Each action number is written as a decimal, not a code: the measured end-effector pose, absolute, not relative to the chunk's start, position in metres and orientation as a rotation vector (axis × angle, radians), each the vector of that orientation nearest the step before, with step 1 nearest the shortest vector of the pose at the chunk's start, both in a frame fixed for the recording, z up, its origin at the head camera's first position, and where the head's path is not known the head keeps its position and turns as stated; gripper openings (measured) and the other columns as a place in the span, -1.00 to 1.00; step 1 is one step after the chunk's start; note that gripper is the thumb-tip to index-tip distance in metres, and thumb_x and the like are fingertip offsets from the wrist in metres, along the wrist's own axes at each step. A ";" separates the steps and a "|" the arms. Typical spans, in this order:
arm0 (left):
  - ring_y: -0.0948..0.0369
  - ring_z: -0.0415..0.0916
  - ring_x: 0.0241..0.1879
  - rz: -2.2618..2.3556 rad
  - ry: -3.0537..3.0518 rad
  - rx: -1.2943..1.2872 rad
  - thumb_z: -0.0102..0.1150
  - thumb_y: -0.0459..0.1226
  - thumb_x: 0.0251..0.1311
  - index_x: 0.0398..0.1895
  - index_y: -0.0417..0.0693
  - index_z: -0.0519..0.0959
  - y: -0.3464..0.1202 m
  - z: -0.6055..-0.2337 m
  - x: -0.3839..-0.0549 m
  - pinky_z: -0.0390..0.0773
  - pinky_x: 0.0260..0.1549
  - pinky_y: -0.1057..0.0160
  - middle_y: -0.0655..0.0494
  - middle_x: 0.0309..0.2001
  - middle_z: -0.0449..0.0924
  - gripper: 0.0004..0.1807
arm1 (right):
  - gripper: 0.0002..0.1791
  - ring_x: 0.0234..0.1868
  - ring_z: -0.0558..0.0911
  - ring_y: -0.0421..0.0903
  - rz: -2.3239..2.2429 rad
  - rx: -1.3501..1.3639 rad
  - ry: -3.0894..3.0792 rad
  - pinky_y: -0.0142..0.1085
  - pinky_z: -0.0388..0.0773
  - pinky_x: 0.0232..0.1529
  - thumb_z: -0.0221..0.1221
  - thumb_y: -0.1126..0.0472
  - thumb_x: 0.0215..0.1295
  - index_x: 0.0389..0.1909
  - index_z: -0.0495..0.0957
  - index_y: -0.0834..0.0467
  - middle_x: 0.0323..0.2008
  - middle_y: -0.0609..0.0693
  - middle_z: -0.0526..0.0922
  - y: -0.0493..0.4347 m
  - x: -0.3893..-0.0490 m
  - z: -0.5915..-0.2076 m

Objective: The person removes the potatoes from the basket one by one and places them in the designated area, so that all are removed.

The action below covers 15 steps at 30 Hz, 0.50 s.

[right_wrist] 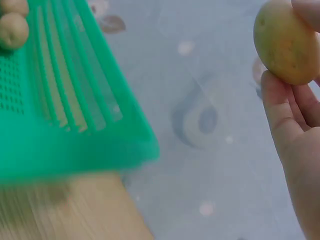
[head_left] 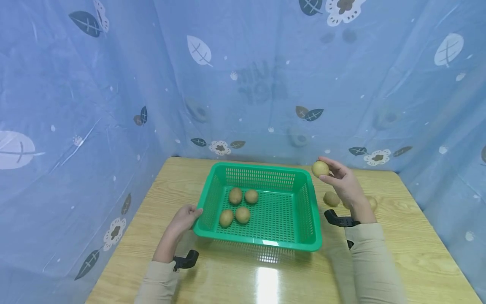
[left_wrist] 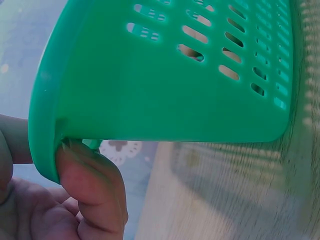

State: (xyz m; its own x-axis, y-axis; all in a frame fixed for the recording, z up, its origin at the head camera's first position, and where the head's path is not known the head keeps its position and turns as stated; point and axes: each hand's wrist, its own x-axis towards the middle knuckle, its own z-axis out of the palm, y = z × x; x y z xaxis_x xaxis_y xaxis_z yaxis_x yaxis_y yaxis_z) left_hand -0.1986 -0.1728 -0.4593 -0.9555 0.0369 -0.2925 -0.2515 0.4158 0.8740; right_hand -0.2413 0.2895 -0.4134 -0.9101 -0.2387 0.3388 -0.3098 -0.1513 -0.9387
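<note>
My right hand [head_left: 343, 182] pinches a potato [head_left: 320, 169] between thumb and fingertips, raised just outside the basket's far right corner. In the right wrist view the same potato [right_wrist: 286, 42] is yellowish and smooth. A green plastic basket [head_left: 258, 241] with slotted walls stands on the table, several potatoes [head_left: 242, 215] grouped on the left of its floor. At its left rim, my left hand [head_left: 186, 217] grips the edge; the left wrist view shows curled fingers [left_wrist: 92, 185] under the rim [left_wrist: 45, 100].
Beyond the basket's right side, a potato [head_left: 331, 199] lies on the wooden table [head_left: 414, 236]. Another potato [head_left: 372, 203] there is partly hidden by the right wrist. A blue patterned curtain [head_left: 265, 84] hangs behind and along the sides.
</note>
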 end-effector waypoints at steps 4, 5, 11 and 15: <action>0.17 0.53 -0.31 1.554 2.393 -0.192 -0.12 -0.23 0.43 -0.01 -0.43 0.37 -0.173 -0.459 -0.198 0.54 -0.33 0.26 -0.21 -0.19 0.52 -0.65 | -0.41 0.17 0.45 -0.31 2.248 0.569 -1.952 -0.52 0.45 0.04 0.04 0.48 0.32 0.36 0.17 0.33 0.21 -0.18 0.42 0.307 -0.231 -0.423; 0.17 0.54 -0.31 1.555 2.391 -0.195 -0.12 -0.23 0.43 -0.01 -0.43 0.38 -0.173 -0.459 -0.197 0.54 -0.33 0.26 -0.21 -0.19 0.52 -0.65 | -0.41 0.18 0.44 -0.32 2.249 0.548 -1.932 -0.52 0.45 0.03 0.04 0.48 0.32 0.37 0.16 0.34 0.22 -0.18 0.41 0.311 -0.228 -0.427; 0.18 0.55 -0.34 1.561 2.407 -0.201 -0.11 -0.24 0.42 -0.01 -0.43 0.39 -0.172 -0.457 -0.196 0.54 -0.34 0.27 -0.20 -0.21 0.55 -0.65 | -0.43 0.10 0.48 -0.34 2.239 0.365 -1.847 -0.59 0.46 -0.03 0.00 0.54 0.31 0.34 0.27 0.19 0.16 -0.17 0.42 0.337 -0.212 -0.448; 0.17 0.56 -0.33 1.568 2.406 -0.193 -0.11 -0.23 0.42 -0.01 -0.45 0.40 -0.172 -0.456 -0.197 0.55 -0.34 0.27 -0.21 -0.21 0.56 -0.64 | -0.42 0.06 0.50 -0.37 2.258 0.209 -1.783 -0.61 0.47 -0.06 0.03 0.51 0.31 0.34 0.28 0.16 0.10 -0.15 0.44 0.358 -0.206 -0.462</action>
